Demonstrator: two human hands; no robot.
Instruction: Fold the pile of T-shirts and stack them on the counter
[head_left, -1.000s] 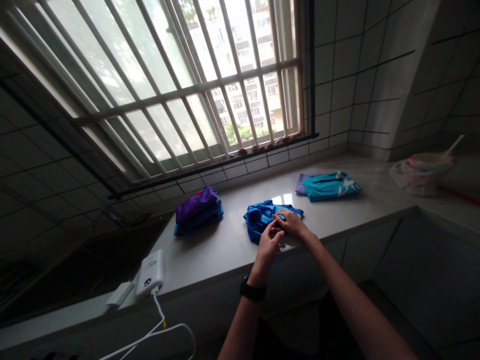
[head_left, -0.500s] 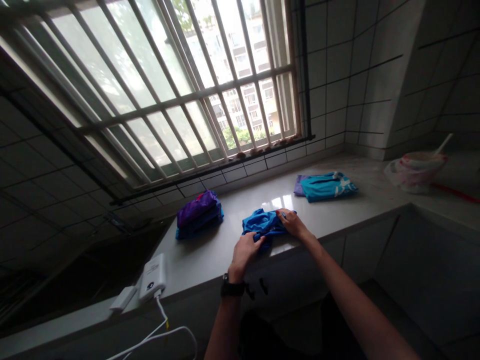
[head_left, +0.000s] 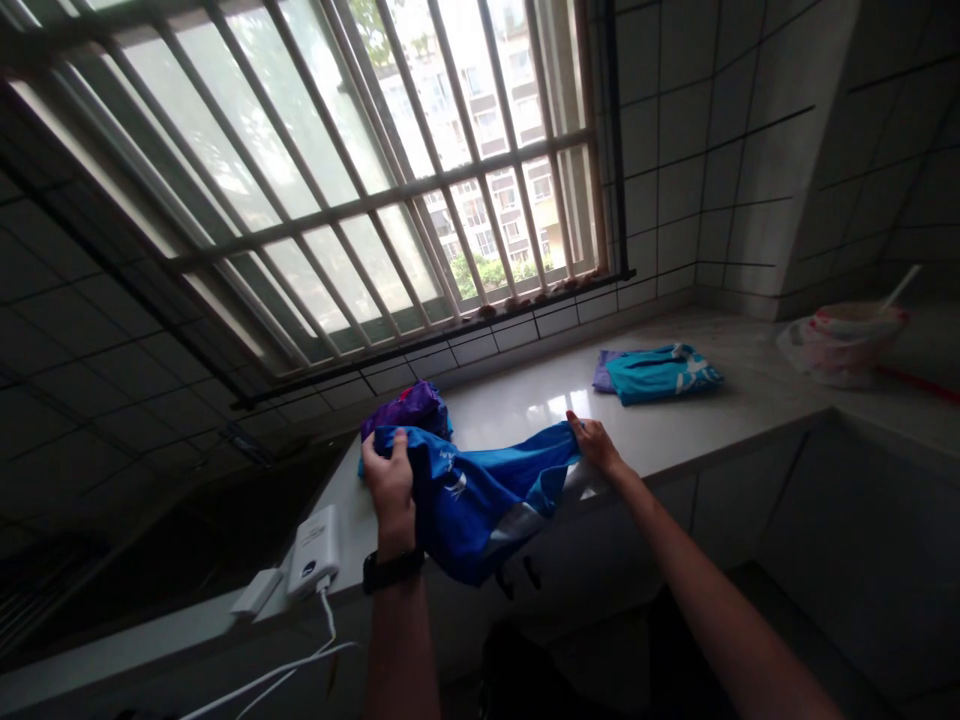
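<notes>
A blue garment (head_left: pixel 480 500) with white markings and a pale patch hangs stretched between my two hands, sagging over the counter's front edge. My left hand (head_left: pixel 391 478), with a dark watch at the wrist, grips its left end, thumb on top. At the other end, my right hand (head_left: pixel 592 441) pinches the cloth. Behind my left hand lies a purple and blue pile of cloth (head_left: pixel 409 408), partly covered by the raised garment. Farther right, folded teal cloth (head_left: pixel 660 374) rests on lilac cloth (head_left: pixel 604 372).
The pale counter (head_left: pixel 517 400) runs beneath a barred window (head_left: pixel 420 190). At left are a white power bank (head_left: pixel 313 548) with a cable and a small white block (head_left: pixel 256 593). A bagged bowl (head_left: pixel 847 340) with a stick stands at the far right.
The blue garment, bunched on the counter before, is now lifted and spread wide. My left hand has moved left and up with its end; my right hand has barely shifted.
</notes>
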